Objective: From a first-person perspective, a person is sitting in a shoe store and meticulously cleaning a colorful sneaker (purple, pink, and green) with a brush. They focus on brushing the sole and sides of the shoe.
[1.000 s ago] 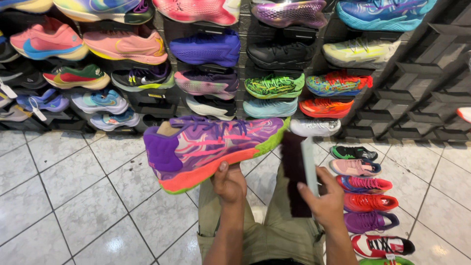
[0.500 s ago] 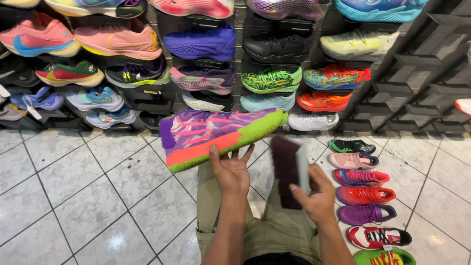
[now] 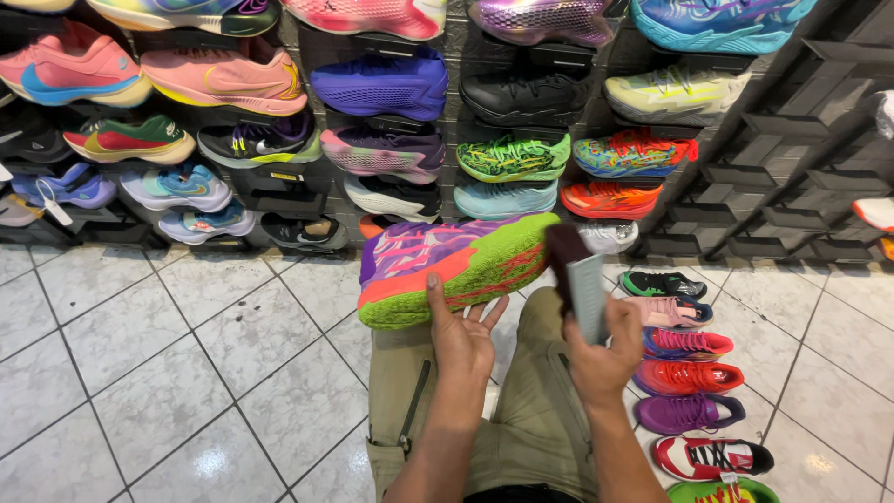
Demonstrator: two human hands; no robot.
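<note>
A dark slatted wall rack full of bright sports shoes fills the upper part of the head view, above a floor of pale glossy tiles; a further row of shoes runs along the floor at the right.

In front of the rack, the left hand supports a purple sneaker with an orange and green sole from beneath, thumb up against the sole edge and fingers spread under it. The shoe lies on its side, sole toward the camera, above the person's olive trousers. The right hand is closed round a dark brush with a pale flat back, held upright just beside the toe of the sneaker; whether it touches the shoe I cannot tell.

The sneaker looks light and bulky, its upper soft enough to give under pressure and its sole stiffer and probably grippy. The firm sole or midfoot seems the surest place to take it, as the open palm does now.
</note>
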